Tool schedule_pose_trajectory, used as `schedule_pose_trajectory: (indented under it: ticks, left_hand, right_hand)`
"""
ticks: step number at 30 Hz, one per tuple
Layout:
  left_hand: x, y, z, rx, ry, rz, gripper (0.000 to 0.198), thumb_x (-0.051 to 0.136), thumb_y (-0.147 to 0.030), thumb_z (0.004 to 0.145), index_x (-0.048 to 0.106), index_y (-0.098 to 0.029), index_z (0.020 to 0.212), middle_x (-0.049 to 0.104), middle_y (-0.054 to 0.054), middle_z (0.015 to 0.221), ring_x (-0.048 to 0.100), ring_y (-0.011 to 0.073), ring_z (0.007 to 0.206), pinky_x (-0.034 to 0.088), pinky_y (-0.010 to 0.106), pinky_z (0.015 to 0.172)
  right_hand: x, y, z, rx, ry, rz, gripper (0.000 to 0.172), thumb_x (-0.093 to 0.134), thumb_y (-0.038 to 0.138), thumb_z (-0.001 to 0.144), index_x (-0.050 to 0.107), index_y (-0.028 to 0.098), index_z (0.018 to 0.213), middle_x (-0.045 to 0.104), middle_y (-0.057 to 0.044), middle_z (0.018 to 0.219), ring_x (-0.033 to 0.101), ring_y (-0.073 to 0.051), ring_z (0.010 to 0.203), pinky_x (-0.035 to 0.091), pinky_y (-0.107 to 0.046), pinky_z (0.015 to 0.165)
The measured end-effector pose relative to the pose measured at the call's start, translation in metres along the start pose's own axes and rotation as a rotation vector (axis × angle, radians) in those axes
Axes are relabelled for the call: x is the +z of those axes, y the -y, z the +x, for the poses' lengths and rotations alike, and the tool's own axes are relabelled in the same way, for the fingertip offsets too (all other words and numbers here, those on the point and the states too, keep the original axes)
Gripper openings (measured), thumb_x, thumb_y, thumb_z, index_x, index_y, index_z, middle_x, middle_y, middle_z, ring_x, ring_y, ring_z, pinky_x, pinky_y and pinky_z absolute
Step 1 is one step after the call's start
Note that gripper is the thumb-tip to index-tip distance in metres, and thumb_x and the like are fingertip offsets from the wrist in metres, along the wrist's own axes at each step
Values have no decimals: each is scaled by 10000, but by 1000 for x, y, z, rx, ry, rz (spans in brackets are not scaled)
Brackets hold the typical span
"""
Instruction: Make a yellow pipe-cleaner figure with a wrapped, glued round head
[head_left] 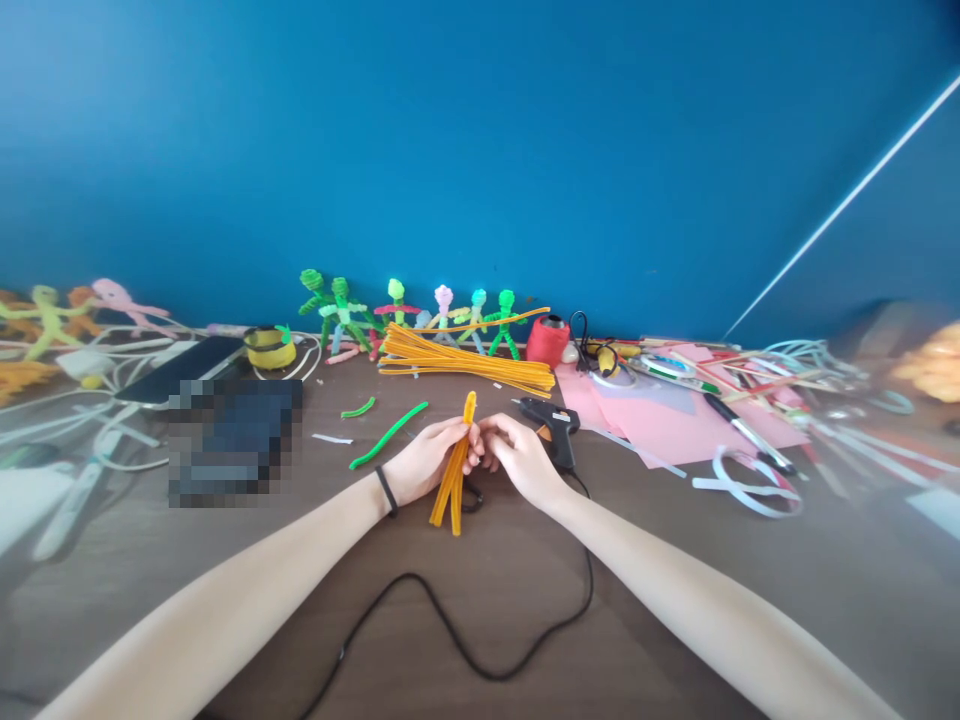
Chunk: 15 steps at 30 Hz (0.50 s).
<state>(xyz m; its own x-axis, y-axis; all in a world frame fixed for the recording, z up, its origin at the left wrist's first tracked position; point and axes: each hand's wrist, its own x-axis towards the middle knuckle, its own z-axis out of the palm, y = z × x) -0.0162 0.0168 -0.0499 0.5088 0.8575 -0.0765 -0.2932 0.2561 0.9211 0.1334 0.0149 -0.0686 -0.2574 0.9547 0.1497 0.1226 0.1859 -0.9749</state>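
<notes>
Several orange pipe cleaners (pixel 452 490), gathered at the top into a folded tip, are pinched in my left hand (pixel 427 455), with their loose ends hanging down over the table. My right hand (pixel 517 455) is closed close against the fingertips of the left. Its fingers curl inward, and I cannot make out what, if anything, is between them. Behind both hands lies a thick bundle of orange pipe cleaners (pixel 469 360). A black hot glue gun (pixel 553 425) rests just past my right hand. To the left lie a long green pipe cleaner (pixel 388 435) and a short green piece (pixel 358 408).
Small pipe cleaner figures (pixel 395 292) stand along the blue wall. A red spool (pixel 547 342), pink paper (pixel 645 415), a black marker (pixel 750 435) and curled white strips (pixel 742 490) lie right. A black cord (pixel 465 655) loops across the front. Phones and white cables fill the left.
</notes>
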Motion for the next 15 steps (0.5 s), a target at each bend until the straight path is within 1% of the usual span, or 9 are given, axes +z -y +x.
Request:
schedule_pose_trajectory:
  ticks: [6,11,15]
  left_hand:
    - [1,-6,-2,-41,33,67,251,400,-219,834,549,-108,666,517,13,544,455,66,485,355,173,492]
    - [-2,-5,0,-52,37,19,216,437,-228,819,549,-112,675,540,28,597,491,88,544,391,194,529]
    - [-4,-3,2,-57,19,-20,167,473,-213,795,549,-114,685,550,33,648,507,95,570,405,204,541]
  right_hand:
    - [2,1,1,14,2,17,169,425,261,807,550,160,862,546,0,660,519,-106,555,432,-231,505]
    - [3,1,2,20,-10,6,170,433,283,810,547,159,830,529,10,620,517,-106,549,427,-226,498]
    - [3,1,3,17,5,-1,174,421,288,813,540,164,836,535,9,626,522,-108,559,430,-227,505]
